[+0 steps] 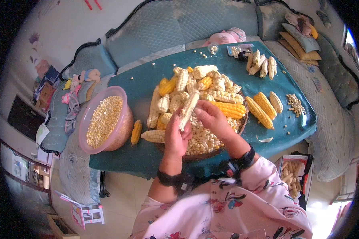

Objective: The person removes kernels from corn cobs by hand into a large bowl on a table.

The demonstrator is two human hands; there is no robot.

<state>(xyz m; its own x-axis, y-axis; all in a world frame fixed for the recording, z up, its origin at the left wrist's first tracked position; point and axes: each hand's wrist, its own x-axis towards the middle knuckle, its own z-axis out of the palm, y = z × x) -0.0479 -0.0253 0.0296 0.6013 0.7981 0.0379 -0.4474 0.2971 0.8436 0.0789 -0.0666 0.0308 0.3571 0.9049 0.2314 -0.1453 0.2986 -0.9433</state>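
My left hand [176,137] is wrapped round the lower end of a pale corn cob [189,108], which stands tilted in front of me. At its right side, my right hand [212,119] has its fingers bent and its thumb pressed near the cob; the contact point is partly hidden. Under both hands is a round woven basket [243,126]. White and yellow corn cobs [181,81] are heaped in its far part, and loose pale kernels [203,141] lie in its near part. A whitish cob [153,136] pokes out by my left wrist.
A pink tub [125,104] of kernels stands left on the green-covered table [143,157], beside a small yellow cob [136,132]. Right lie yellow cobs [259,112], a kernel pile [295,104] and several bare cobs [263,65]. A box of cobs [292,173] stands below; sofas surround the table.
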